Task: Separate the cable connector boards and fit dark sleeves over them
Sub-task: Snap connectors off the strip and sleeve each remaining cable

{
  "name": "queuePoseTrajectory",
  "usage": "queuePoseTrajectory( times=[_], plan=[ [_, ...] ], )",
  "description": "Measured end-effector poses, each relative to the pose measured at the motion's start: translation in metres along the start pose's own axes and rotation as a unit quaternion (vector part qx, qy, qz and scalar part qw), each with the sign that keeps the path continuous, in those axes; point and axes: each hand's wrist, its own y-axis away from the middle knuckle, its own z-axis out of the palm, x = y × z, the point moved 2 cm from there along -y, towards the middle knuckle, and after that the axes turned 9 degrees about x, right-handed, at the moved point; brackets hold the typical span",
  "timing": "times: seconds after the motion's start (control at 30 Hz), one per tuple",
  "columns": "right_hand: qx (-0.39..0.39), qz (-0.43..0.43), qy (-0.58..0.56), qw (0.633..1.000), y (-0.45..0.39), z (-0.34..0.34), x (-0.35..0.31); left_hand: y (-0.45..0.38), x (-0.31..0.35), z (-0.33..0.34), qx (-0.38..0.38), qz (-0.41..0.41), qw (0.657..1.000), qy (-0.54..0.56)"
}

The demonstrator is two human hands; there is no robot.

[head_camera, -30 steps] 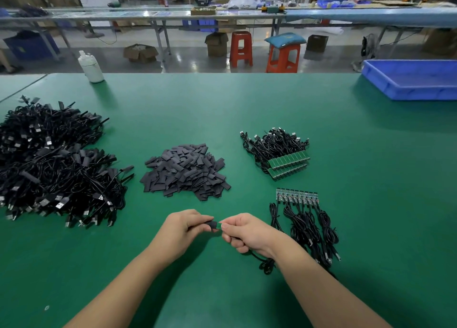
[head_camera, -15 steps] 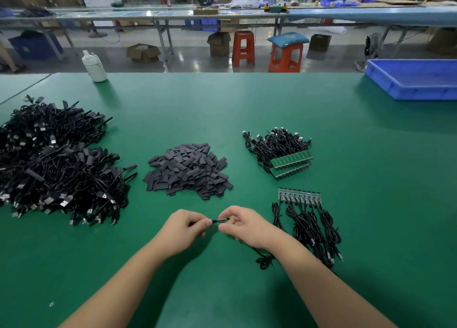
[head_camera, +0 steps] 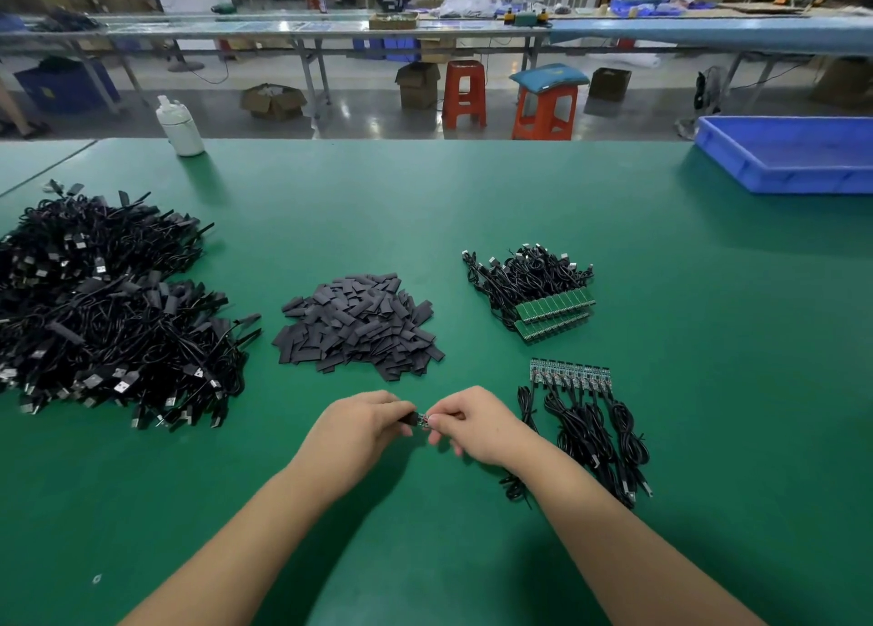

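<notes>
Over the smooth green mat (head_camera: pixel 472 210), my left hand (head_camera: pixel 361 429) is pinching a flat dark sleeve (head_camera: pixel 410 419) while my right hand (head_camera: pixel 477 424), fingers curled, is pinching a small studded board (head_camera: pixel 423 420).

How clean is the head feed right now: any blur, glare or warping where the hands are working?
Head view: left hand and right hand are sharp, evenly lit, with soft shadows toward the viewer; the small board pinched between them is too tiny for detail; wide-angle bowing bends the far green table edge; the top-left corner is smeared; glare sits only on the background floor.
</notes>
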Motion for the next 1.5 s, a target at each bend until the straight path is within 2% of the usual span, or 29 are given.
queuePoseTrajectory(
  times=[0.07, 0.23, 0.6, 0.83, 0.9, 0.97, 1.0, 1.03, 1.07, 1.1, 1.13, 1.17, 1.2, 1.23, 1.33, 1.43, 1.5],
  plan=[
    [0.008, 0.010, -0.043, 0.999, 0.000, -0.002, 0.001, 0.000, 0.000, 0.001, 0.004, -0.030, 0.998, 0.049],
    [-0.016, 0.011, -0.040, 0.999, 0.000, -0.004, 0.000, 0.001, 0.005, 0.011, -0.001, -0.055, 0.994, 0.096],
    [-0.070, 0.082, -0.143, 0.984, 0.008, 0.005, -0.008, 0.000, 0.011, 0.024, -0.017, -0.071, 0.993, 0.094],
    [-0.071, 0.092, -0.129, 0.985, 0.013, 0.004, -0.011, 0.000, 0.015, 0.034, -0.050, -0.084, 0.993, 0.070],
    [-0.042, 0.092, -0.161, 0.982, 0.013, 0.007, -0.013, -0.002, 0.013, 0.036, -0.025, -0.081, 0.994, 0.066],
    [0.027, 0.081, -0.216, 0.973, 0.008, 0.003, -0.015, -0.004, 0.011, 0.034, 0.066, -0.142, 0.981, 0.118],
    [0.064, 0.079, -0.278, 0.955, 0.005, 0.001, -0.017, -0.004, 0.011, 0.032, 0.102, -0.211, 0.953, 0.190],
    [0.094, 0.082, -0.369, 0.921, 0.001, -0.002, -0.018, -0.005, 0.012, 0.030, 0.104, -0.291, 0.904, 0.294],
    [0.109, 0.086, -0.474, 0.870, -0.002, -0.004, -0.021, -0.005, 0.014, 0.033, 0.077, -0.354, 0.844, 0.396],
    [0.115, 0.088, -0.570, 0.809, -0.006, -0.005, -0.023, -0.004, 0.017, 0.038, 0.033, -0.381, 0.800, 0.463],
    [0.117, 0.090, -0.641, 0.754, -0.010, -0.006, -0.026, -0.003, 0.023, 0.041, -0.017, -0.366, 0.796, 0.482],
    [0.119, 0.088, -0.679, 0.719, -0.014, -0.007, -0.028, -0.002, 0.030, 0.041, -0.057, -0.336, 0.810, 0.476],
    [0.116, 0.083, -0.692, 0.708, -0.017, -0.007, -0.031, -0.001, 0.037, 0.040, -0.075, -0.310, 0.828, 0.461],
    [0.112, 0.074, -0.687, 0.714, -0.019, -0.007, -0.034, -0.001, 0.040, 0.040, -0.071, -0.295, 0.837, 0.455],
    [0.118, 0.045, -0.613, 0.780, -0.022, -0.011, -0.036, -0.006, 0.033, 0.031, -0.029, -0.316, 0.833, 0.454],
    [0.115, 0.020, -0.585, 0.802, -0.022, -0.027, -0.034, -0.008, 0.008, 0.011, 0.014, -0.329, 0.858, 0.396],
    [0.124, 0.002, -0.548, 0.827, -0.021, -0.036, -0.033, -0.005, -0.007, 0.001, 0.003, -0.320, 0.872, 0.371]
  ],
)
